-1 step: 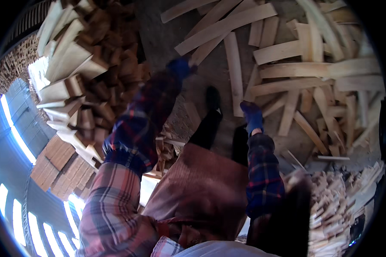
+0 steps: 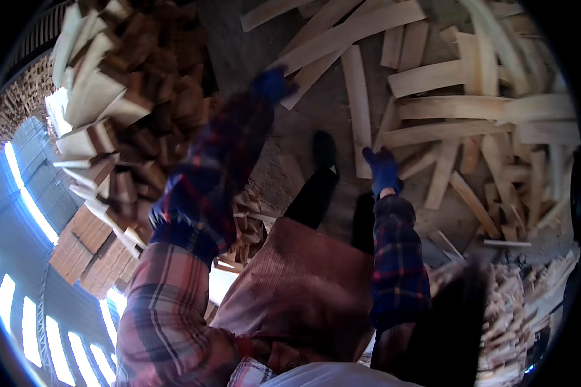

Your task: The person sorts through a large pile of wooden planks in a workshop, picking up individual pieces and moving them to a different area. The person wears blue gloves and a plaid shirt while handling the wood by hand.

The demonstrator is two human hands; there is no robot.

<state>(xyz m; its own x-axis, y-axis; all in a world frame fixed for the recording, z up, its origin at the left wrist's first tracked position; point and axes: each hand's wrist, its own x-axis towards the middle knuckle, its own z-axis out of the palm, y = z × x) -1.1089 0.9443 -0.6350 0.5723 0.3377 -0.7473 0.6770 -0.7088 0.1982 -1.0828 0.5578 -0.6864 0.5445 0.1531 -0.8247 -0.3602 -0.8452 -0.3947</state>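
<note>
My left hand [image 2: 273,86], in a blue glove, reaches forward to the near ends of a long pale board [image 2: 355,35] and a second board [image 2: 313,80] crossing beneath it. Motion smears its fingers, so I cannot tell whether it grips either one. My right hand [image 2: 383,170], also blue-gloved, hangs beside the lower end of a narrow upright-lying board [image 2: 357,106]. Its thumb and fingers are apart, and nothing shows between them. Dark plaid sleeve covers reach over both forearms.
Wooden blocks [image 2: 135,116] are piled high at left. More pale boards [image 2: 455,106] lie crisscrossed on the floor at right. Split wood pieces [image 2: 510,316] are heaped at lower right. My dark shoe [image 2: 324,148] stands between my hands, beyond a brown apron [image 2: 297,290].
My left hand has moved slightly forward, nearer the board ends. My right hand stays beside the narrow board. The whole view has shifted a little.
</note>
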